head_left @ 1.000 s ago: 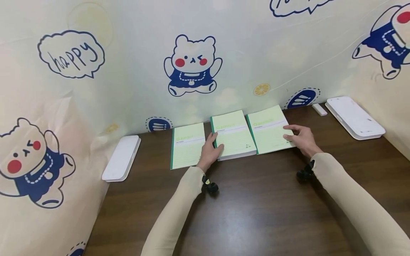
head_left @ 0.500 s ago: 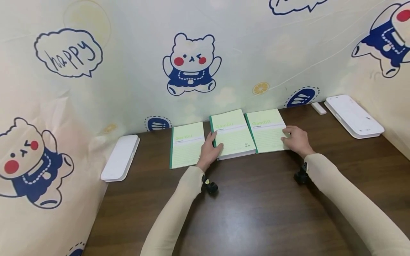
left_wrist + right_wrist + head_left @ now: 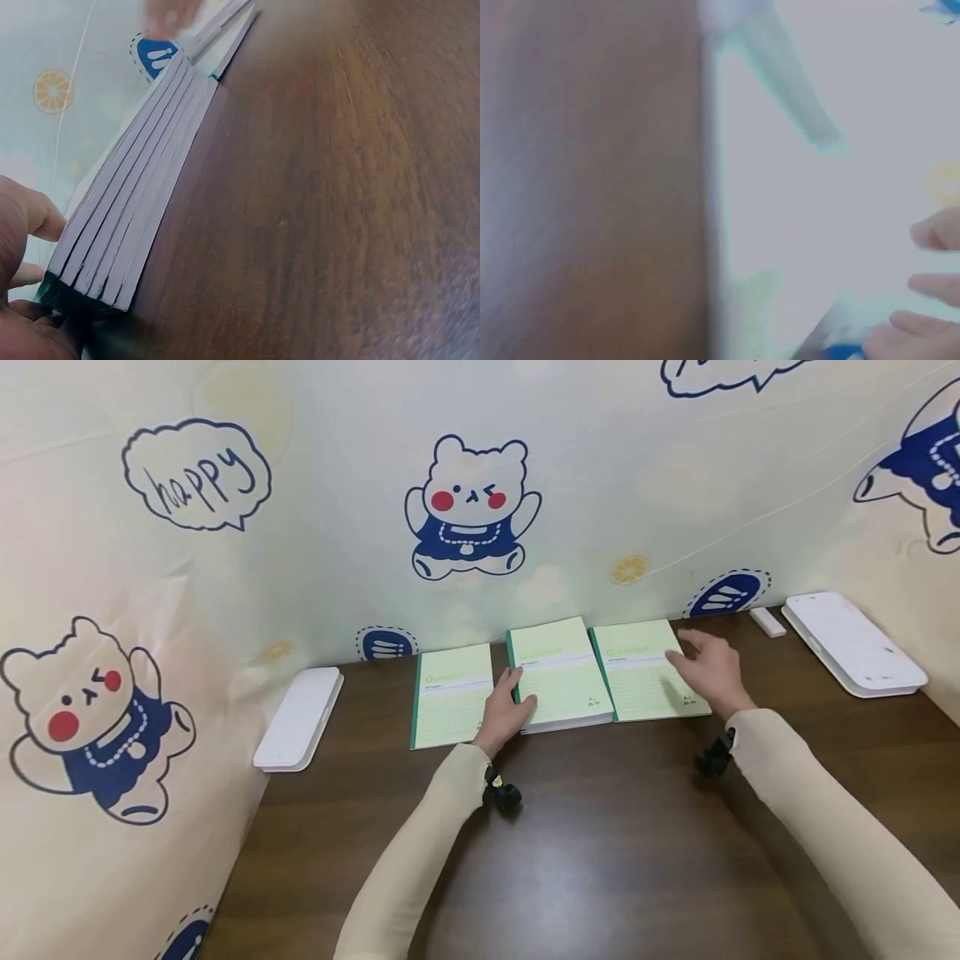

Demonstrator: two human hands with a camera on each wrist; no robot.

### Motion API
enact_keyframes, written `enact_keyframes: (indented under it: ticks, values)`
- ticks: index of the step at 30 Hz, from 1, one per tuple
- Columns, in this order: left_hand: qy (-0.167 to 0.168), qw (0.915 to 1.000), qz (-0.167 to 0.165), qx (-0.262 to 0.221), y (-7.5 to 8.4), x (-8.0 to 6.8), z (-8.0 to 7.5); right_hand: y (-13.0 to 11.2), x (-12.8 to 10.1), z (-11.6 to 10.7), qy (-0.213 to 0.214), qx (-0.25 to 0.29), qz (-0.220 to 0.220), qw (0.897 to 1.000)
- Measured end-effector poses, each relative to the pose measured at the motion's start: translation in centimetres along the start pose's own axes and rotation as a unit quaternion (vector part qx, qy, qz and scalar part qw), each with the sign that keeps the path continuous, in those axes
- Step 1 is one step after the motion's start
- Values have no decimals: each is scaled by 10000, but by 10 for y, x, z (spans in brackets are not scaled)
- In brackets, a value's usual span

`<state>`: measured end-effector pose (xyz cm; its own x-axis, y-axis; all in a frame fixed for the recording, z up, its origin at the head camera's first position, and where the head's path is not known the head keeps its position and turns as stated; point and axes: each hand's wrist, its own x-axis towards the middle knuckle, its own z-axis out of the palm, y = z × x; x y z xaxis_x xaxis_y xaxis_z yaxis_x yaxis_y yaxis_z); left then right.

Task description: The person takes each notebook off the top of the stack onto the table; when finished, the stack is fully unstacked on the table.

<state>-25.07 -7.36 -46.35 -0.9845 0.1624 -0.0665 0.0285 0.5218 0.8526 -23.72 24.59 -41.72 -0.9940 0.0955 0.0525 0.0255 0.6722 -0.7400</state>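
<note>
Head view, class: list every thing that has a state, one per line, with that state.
Left notebook: closed, flat, untouched.
Middle stack of notebooks: closed, piled, left hand grips its spine corner.
Right notebook: closed, flat.
Right hand: fingers straight, over the right notebook.
White cases: closed.

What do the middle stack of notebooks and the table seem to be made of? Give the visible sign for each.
Middle stack of notebooks: paper with matte pale-green card covers, it seems; the left wrist view shows layered white page edges and dark green spines.
Table: wood or wood-look laminate; dark brown grain streaks, with a soft sheen reflecting light.
</note>
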Motion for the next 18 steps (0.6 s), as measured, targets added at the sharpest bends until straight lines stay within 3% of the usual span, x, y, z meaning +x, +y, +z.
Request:
enact_keyframes:
  ticks: [4,10,14,18]
  values:
    - [29,10000,45,41,2,1,1,-32,3,13,-325,429,-268,9982]
    - [99,9999,-93,28,-1,0,1,-55,3,72,-1233,73,-762,9894]
    - [38,9998,-180,85,-2,-1,2,-56,0,98,-1317,-192,-704,9886]
    - [77,9998,-75,138,-1,0,1,-55,-1,106,-1219,-181,-587,9906]
